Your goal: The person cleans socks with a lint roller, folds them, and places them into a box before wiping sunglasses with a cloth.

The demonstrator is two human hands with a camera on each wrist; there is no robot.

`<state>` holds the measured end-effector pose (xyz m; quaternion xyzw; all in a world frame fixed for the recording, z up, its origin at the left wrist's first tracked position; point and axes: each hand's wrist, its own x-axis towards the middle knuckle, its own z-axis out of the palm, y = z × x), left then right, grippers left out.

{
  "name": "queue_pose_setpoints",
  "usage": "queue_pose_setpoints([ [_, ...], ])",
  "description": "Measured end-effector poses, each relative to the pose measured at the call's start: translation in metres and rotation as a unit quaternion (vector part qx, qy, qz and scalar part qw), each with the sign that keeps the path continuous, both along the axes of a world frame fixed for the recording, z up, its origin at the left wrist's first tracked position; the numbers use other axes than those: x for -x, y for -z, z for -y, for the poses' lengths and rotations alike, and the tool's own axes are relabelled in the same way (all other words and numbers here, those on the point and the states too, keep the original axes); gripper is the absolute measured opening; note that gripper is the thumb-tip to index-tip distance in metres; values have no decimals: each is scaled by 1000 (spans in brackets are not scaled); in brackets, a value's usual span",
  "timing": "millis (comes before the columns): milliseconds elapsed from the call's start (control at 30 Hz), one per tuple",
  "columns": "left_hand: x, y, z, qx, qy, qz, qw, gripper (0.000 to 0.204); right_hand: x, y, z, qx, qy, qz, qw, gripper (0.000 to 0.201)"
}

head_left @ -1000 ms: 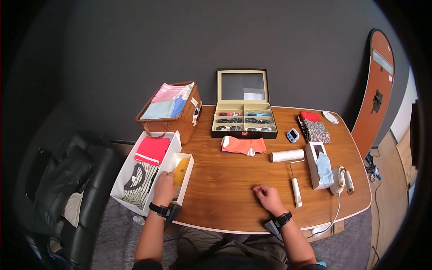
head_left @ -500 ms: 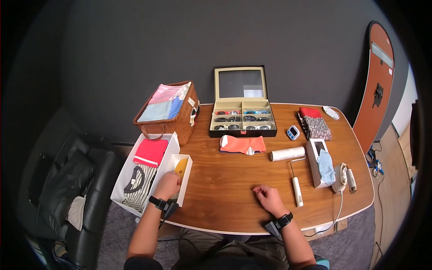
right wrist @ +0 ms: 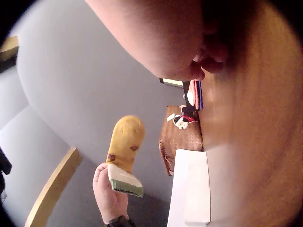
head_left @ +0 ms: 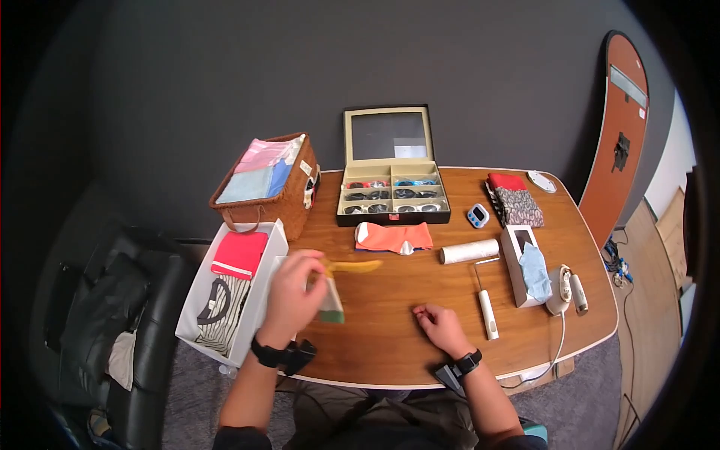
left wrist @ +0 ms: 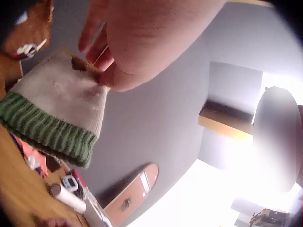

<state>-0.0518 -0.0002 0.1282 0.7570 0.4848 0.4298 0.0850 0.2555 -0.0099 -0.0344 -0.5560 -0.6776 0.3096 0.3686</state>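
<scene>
My left hand [head_left: 292, 296] is raised over the left part of the table and pinches a sock [right wrist: 127, 142]. This sock has a yellow foot with brown patches, a pale leg and a green ribbed cuff. Its cuff hangs down in the left wrist view, close below the fingertips. Under that hand, the small white box [right wrist: 196, 189] is largely hidden in the head view. Loosely curled and holding nothing, my right hand [head_left: 441, 330] rests on the table near its front edge. Farther back lie orange socks [head_left: 390, 238] with white toes and heels.
A large white box [head_left: 259, 315] with folded clothes stands at left, before a wicker basket [head_left: 289, 214]. An open sunglasses case [head_left: 394, 218] is at the back. To the right are a white roller [head_left: 469, 251], its handle [head_left: 488, 315], a tissue box [head_left: 517, 274] and a timer [head_left: 478, 216].
My left hand was down in the small white box; it has lifted out, up and slightly right, bringing the yellow sock with it. My right hand stays in place on the table.
</scene>
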Motion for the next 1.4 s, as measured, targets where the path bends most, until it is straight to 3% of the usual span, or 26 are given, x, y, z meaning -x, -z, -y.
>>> queue_pose_setpoints([
  [33, -12, 13, -1, 20, 35, -29, 999, 16, 0, -3, 2, 24, 8, -17, 1000, 17],
  [67, -26, 27, -2, 36, 27, -76, 996, 25, 0, -2, 2, 24, 16, -14, 999, 17],
  [133, -41, 68, -1, 79, 11, -172, 982, 43, -4, 7, -2, -12, 79, -113, 990, 24],
  [167, -46, 85, 0, 116, 24, -165, 979, 40, -8, 9, -3, -11, 85, -109, 990, 24],
  [233, -54, 112, 9, 151, 41, -183, 971, 37, -15, 11, -6, -98, 186, -53, 976, 30],
  [300, -62, 124, 21, 120, 60, -180, 975, 33, -18, 8, -6, -64, 204, -56, 975, 32],
  [367, -72, 129, 33, 111, 101, -166, 975, 31, -17, 10, -10, -193, 135, 72, 969, 36],
  [433, -79, 133, 42, 89, 106, -175, 975, 31, -11, 9, -9, -198, 82, 73, 974, 36],
  [500, -82, 132, 51, 84, 96, -222, 967, 32, -6, 6, -4, -218, 62, 240, 944, 36],
  [567, -79, 131, 49, 115, 83, -238, 961, 36, -7, -1, -2, -221, 87, 253, 938, 27],
  [633, -72, 138, 41, 30, -6, -262, 965, 41, -11, -14, 5, -171, 93, 327, 925, 15],
  [767, -55, 160, 28, 117, -14, -253, 960, 58, -20, -21, 22, -183, 83, 254, 946, 10],
  [900, -38, 170, 25, 162, -7, -239, 958, 63, -55, -31, 38, -159, 293, 415, 846, 32],
  [967, -30, 176, 23, 163, 0, -234, 958, 62, -83, -7, 35, -59, 320, 445, 835, 37],
  [1000, -29, 175, 21, 163, 9, -231, 959, 61, -98, 6, 30, 12, 304, 427, 852, 35],
  [1100, -26, 173, 14, 159, 20, -225, 961, 55, -120, 3, 20, 72, 299, 347, 886, 35],
  [1133, -23, 175, 11, 152, 25, -228, 961, 54, -126, -12, 22, 76, 253, 291, 919, 31],
  [1167, -21, 177, 9, 146, 30, -231, 962, 52, -131, -20, 27, 76, 250, 294, 919, 31],
  [1233, -16, 180, 3, 156, 33, -209, 965, 51, -134, -36, 35, 17, 188, 146, 971, 28],
  [1300, -12, 179, 2, 167, 37, -191, 967, 50, -125, -63, 49, 22, 181, 137, 974, 29],
  [1400, -14, 179, 4, 160, 39, -182, 969, 49, -118, -78, 63, 25, 133, 27, 990, 30],
])
